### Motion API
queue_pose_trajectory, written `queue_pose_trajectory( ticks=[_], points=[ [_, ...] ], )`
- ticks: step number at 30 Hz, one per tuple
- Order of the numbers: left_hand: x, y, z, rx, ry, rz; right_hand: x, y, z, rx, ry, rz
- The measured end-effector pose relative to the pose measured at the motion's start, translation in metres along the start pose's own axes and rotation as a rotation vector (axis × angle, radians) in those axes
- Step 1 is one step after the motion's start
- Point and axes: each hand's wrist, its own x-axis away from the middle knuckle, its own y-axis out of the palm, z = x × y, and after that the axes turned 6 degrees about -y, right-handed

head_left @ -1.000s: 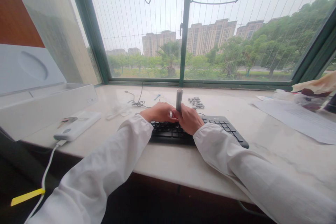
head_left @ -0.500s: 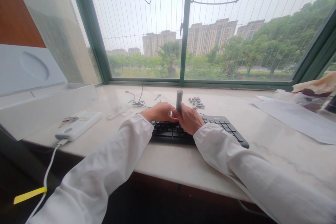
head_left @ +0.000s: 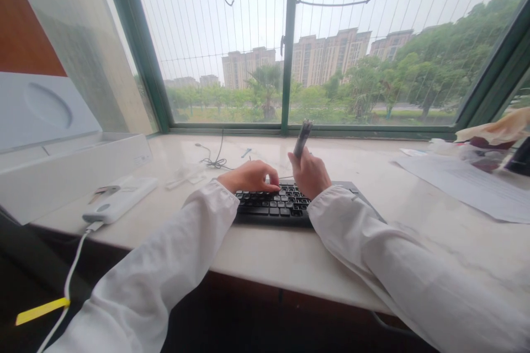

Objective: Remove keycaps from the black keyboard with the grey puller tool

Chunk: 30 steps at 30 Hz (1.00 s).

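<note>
A black keyboard (head_left: 273, 211) lies on the pale counter, with several keycaps off in its middle and right part. My left hand (head_left: 250, 175) rests over its upper left keys, thumb and index finger bent together; whatever is between them is too small to make out. My right hand (head_left: 311, 175) is closed around a slim grey translucent tool (head_left: 303, 139), held tilted with its shiny end up. The tool's lower end is hidden in the fist. That hand is above the right part of the keyboard, apart from my left hand.
On the left, a white power bank (head_left: 120, 201) with keys on it and a white cable stands before an open white box (head_left: 78, 176). A coiled black cable (head_left: 217, 162) lies at the back. Papers (head_left: 467, 187) are spread at the right, below the window.
My right hand has moved up and right, away from my left hand, tilting the tool and uncovering middle keys. It now hides the loose keycaps behind it. My left hand stays near the same spot.
</note>
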Motion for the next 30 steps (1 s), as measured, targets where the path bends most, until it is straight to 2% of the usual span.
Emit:
queue_pose_trajectory(
  ticks=[10,14,22,30],
  points=[
    [-0.002,-0.003,0.003,-0.081,0.013,-0.004,0.002,0.0,-0.007,0.035,-0.027,-0.091],
    [-0.001,-0.003,0.006,-0.17,-0.017,-0.006,0.002,-0.001,-0.007,0.027,-0.039,-0.113],
    [0.002,-0.002,0.013,-0.35,0.025,-0.064,0.0,0.002,-0.004,-0.018,0.005,-0.108],
    [0.003,-0.001,0.012,-0.362,0.012,-0.088,-0.003,0.003,0.004,-0.213,0.043,-0.204]
  ],
)
